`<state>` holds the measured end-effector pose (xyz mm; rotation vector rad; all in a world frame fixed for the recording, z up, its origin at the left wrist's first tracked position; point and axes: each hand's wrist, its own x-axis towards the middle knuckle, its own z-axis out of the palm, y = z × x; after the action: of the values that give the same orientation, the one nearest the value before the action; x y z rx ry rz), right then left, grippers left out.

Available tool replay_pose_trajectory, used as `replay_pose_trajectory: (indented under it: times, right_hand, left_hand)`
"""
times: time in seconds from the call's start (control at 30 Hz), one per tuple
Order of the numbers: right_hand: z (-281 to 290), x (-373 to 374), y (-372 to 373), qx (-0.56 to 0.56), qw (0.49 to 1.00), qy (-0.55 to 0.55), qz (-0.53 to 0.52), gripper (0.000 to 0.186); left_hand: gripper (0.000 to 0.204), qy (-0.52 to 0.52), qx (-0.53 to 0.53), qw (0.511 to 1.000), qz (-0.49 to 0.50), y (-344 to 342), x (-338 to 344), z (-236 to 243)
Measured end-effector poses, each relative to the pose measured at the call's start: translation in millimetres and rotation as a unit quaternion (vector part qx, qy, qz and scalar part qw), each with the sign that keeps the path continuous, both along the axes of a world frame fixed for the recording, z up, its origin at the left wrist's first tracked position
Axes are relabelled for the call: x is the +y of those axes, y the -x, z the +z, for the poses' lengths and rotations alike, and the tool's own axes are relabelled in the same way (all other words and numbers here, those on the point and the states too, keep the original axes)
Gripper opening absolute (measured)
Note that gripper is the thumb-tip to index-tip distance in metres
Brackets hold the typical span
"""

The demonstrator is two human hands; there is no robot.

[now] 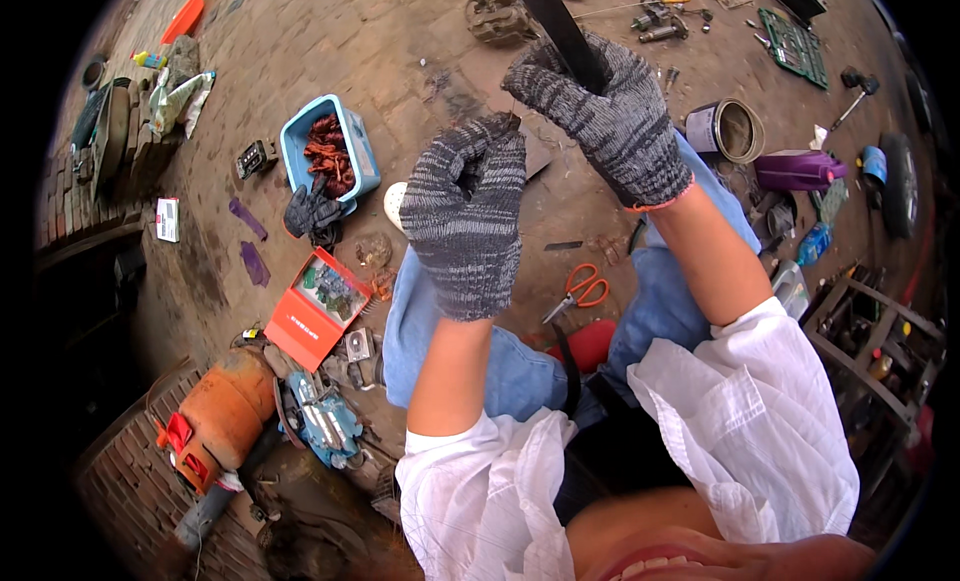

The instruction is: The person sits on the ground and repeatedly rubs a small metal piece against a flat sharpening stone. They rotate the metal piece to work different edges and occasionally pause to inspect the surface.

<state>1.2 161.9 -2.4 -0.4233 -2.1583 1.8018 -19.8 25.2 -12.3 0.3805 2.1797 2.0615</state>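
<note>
Both my hands wear grey-and-black knitted gloves and are raised over my lap. My right hand (618, 121) is closed round a flat black strip (553, 23), which looks like rubber and sticks up past the fingers. Lower and to its left, my left hand (465, 221) is closed in a pinch, fingertips near the right hand; whatever it grips is too small to make out. Below the hands, orange-handled scissors (590, 291) lie on the ground between my knees. A small dark strip (563, 246) lies just beyond them.
At left stand a blue bin (367, 166) of reddish-brown coils and an open orange box (305, 326) of small parts. An orange gas cylinder (228, 401) is lower left. At right are an open can (738, 131), a purple jug (795, 171) and a green tool case (793, 46).
</note>
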Motion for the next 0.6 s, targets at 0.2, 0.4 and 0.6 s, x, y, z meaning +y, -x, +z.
replay_pose_trajectory:
  times: [0.2,0.4,0.6]
  right_hand:
    - [1.2,2.0,-0.9,0.016,1.000,0.012,0.003,0.021]
    - [6.4,15.7,-2.7,0.044,0.988,0.126,0.075,0.020]
    - [4.7,19.5,0.4,0.094,0.983,0.088,0.128,0.019]
  left_hand:
    - [0.016,0.023,0.069,0.997,-0.020,-3.7,2.9,-6.3]
    - [0.022,-0.139,-0.153,0.970,-0.128,1.3,1.0,-2.4]
    - [0.029,-0.310,-0.363,0.859,-0.185,4.4,-0.5,-12.8]
